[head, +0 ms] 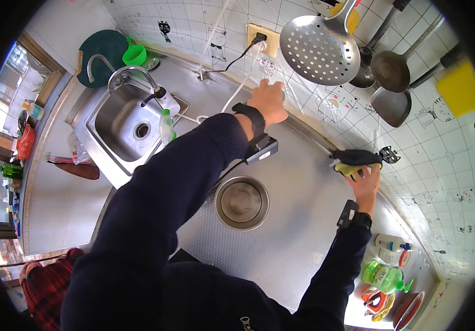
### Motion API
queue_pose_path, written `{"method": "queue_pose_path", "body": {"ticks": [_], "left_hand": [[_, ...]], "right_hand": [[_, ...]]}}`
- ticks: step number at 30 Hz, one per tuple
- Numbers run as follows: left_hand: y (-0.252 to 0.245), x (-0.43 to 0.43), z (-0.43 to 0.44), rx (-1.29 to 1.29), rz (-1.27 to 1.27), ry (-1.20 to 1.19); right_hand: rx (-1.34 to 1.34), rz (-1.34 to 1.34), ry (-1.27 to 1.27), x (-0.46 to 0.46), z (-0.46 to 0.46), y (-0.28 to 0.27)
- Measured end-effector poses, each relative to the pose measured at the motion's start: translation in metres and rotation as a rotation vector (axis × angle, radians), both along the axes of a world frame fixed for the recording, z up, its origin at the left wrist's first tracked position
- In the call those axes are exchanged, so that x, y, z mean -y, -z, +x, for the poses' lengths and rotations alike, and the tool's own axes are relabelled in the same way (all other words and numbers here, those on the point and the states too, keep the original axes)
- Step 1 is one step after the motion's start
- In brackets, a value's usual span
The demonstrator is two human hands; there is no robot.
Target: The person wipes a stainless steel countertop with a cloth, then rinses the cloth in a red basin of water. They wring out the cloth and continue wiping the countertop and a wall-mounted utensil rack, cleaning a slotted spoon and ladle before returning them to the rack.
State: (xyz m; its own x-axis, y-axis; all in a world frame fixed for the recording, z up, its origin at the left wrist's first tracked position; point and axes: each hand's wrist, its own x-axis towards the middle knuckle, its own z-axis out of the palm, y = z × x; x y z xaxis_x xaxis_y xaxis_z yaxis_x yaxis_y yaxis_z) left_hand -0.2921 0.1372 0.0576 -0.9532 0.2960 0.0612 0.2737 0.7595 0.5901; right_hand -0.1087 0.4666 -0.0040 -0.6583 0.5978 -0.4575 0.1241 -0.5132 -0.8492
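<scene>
At the foot of the tiled wall, my right hand grips a crumpled black and yellow cloth-like item, with its fingers on the yellow part. My left hand reaches over the back of the steel counter, close to the wall. Something greyish shows at its far side, mostly covered by the hand, so its grip is unclear. Between my arms, a round stainless steel basin rests on the counter. Both wrists wear black straps with small dark devices.
A steel sink with a curved faucet lies to the left, with a spray bottle beside it. A skimmer and several ladles and spatulas hang on the wall. Pump bottles stand at right. A plugged cord runs along the wall.
</scene>
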Motion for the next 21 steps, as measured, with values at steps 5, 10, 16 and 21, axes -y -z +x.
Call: {"method": "queue_pose_path", "body": {"ticks": [5,10,16,21], "left_hand": [[0.017,0.008,0.006,-0.143,-0.002,0.122],[0.008,0.031,0.031,-0.203,0.014,0.149],[-0.054,0.066,0.069,-0.315,0.015,0.233],[-0.109,0.079,0.055,-0.170,-0.023,0.420]], "right_hand": [[-0.115,-0.108,-0.074,0.037,-0.051,-0.014],[-0.143,-0.058,-0.063,0.086,-0.119,0.009],[-0.181,0.069,-0.120,0.148,-0.181,0.019],[-0.308,0.082,-0.292,0.219,-0.245,0.030]]}}
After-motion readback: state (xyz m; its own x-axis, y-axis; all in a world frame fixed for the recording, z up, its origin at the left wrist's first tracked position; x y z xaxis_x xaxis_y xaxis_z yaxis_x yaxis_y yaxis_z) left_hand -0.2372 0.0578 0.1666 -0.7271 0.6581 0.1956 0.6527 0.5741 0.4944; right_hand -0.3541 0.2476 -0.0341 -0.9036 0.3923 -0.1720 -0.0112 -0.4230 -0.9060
